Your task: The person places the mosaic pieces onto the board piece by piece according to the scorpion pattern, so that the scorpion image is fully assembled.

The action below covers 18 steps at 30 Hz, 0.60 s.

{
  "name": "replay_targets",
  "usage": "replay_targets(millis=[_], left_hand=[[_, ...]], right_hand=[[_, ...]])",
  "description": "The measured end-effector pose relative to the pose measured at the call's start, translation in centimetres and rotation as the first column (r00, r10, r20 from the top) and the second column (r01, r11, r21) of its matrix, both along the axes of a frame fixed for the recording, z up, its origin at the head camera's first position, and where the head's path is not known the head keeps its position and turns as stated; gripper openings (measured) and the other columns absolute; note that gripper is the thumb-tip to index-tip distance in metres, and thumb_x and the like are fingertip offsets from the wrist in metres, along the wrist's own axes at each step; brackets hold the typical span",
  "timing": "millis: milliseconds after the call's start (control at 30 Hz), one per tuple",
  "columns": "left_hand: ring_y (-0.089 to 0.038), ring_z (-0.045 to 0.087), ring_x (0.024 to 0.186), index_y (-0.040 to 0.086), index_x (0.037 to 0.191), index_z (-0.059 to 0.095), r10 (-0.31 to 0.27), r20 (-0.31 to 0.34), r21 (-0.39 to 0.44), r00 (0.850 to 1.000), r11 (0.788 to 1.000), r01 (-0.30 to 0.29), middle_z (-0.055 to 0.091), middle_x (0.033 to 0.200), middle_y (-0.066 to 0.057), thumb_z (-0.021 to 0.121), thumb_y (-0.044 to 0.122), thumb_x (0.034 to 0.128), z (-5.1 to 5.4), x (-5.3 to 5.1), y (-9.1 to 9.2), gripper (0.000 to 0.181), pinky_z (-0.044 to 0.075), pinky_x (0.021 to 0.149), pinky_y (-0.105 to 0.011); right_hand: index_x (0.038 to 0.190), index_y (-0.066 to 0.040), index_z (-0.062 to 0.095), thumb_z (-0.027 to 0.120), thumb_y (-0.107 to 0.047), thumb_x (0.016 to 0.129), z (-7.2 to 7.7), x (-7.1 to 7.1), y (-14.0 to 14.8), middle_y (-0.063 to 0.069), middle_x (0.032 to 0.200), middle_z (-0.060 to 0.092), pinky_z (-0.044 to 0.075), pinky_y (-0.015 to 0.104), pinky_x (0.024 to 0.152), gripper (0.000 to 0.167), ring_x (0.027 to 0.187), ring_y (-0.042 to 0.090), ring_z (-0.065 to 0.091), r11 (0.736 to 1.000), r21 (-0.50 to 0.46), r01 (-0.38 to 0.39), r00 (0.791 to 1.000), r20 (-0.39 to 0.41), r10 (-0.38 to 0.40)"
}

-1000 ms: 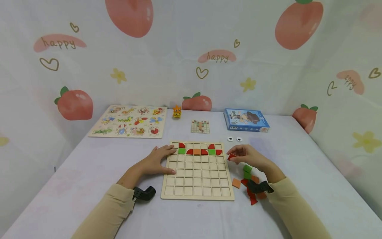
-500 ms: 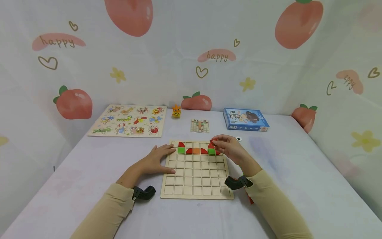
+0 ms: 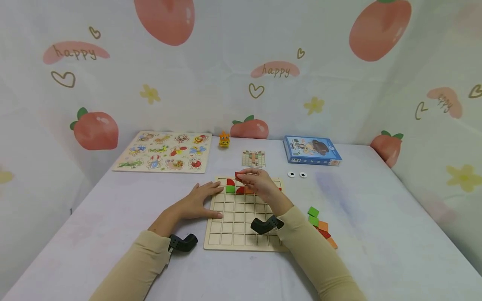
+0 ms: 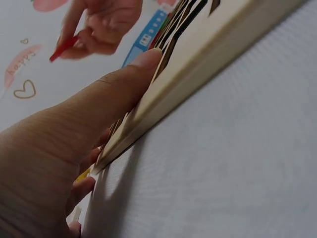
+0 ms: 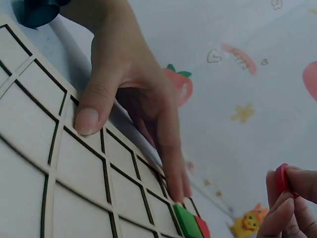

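My left hand [image 3: 193,202] rests on the left edge of the wooden grid board [image 3: 222,241], thumb and fingers spread. In the left wrist view, its thumb lies over the board's rim. My right hand [image 3: 261,186] is raised over the board's top rows and pinches a red quarter-round tile [image 3: 238,175] between thumb and fingertips. The right wrist view shows this red tile [image 5: 282,179] held edge-on, off the board. In the grid sit a red tile [image 3: 230,182], a green square tile [image 3: 230,190] and another red tile [image 3: 240,190]. My right hand hides most tiles farther right.
Green, orange and red tiles [image 3: 318,225] lie loose right of the board. Behind are two eye discs [image 3: 297,174], a small pattern card [image 3: 254,159], a blue box [image 3: 312,151], an orange toy figure [image 3: 224,140] and an insect puzzle board [image 3: 163,151].
My right hand has moved left from beside the board's right edge to above its top row, carrying the red tile. My left hand has stayed at the board's left edge.
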<state>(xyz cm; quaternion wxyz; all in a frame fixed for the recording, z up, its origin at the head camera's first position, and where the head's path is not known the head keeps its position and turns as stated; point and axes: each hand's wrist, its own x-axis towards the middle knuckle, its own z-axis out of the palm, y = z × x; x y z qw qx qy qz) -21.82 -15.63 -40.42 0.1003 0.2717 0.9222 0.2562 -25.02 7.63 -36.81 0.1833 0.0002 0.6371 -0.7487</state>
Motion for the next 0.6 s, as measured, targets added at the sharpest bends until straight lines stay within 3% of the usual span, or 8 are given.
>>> replay_targets(millis=[167, 333, 600], left_hand=[[-0.033, 0.008, 0.145, 0.017, 0.146, 0.032, -0.047, 0.068, -0.041, 0.997, 0.998, 0.05, 0.015, 0.157, -0.008, 0.07, 0.054, 0.0748, 0.6, 0.1, -0.2, 0.089, -0.002, 0.114, -0.059], [-0.035, 0.002, 0.145, 0.017, 0.145, 0.036, -0.081, 0.141, -0.048, 0.987, 0.995, 0.088, 0.009, 0.157, -0.014, 0.073, 0.048, 0.075, 1.1, 0.3, -0.5, 0.085, -0.003, 0.112, -0.062], [-0.036, 0.001, 0.145, 0.018, 0.145, 0.036, -0.095, 0.171, -0.052, 0.981, 0.993, 0.105, 0.006, 0.157, -0.016, 0.073, 0.047, 0.0751, 1.7, 0.7, -0.6, 0.084, -0.005, 0.111, -0.063]], right_hand=[[0.097, -0.001, 0.063, 0.064, -0.007, 0.087, -0.5, -0.5, -2.1, 0.0, 0.075, 0.062, 0.05, 0.017, 0.059, 0.012, 0.062, 0.008, 0.056, 0.999, 0.052, -0.008, 1.0, -0.018, 0.009], [0.102, 0.005, 0.063, 0.064, -0.008, 0.087, -1.4, -1.1, -3.5, 0.003, 0.085, 0.064, 0.054, 0.02, 0.066, 0.02, 0.067, 0.009, 0.06, 0.989, 0.143, -0.04, 0.996, -0.077, 0.052], [0.095, 0.001, 0.068, 0.068, -0.011, 0.084, -2.0, -1.4, -4.8, 0.007, 0.087, 0.068, 0.056, 0.024, 0.068, 0.016, 0.066, 0.008, 0.06, 0.932, 0.362, -0.024, 0.983, -0.16, 0.088]])
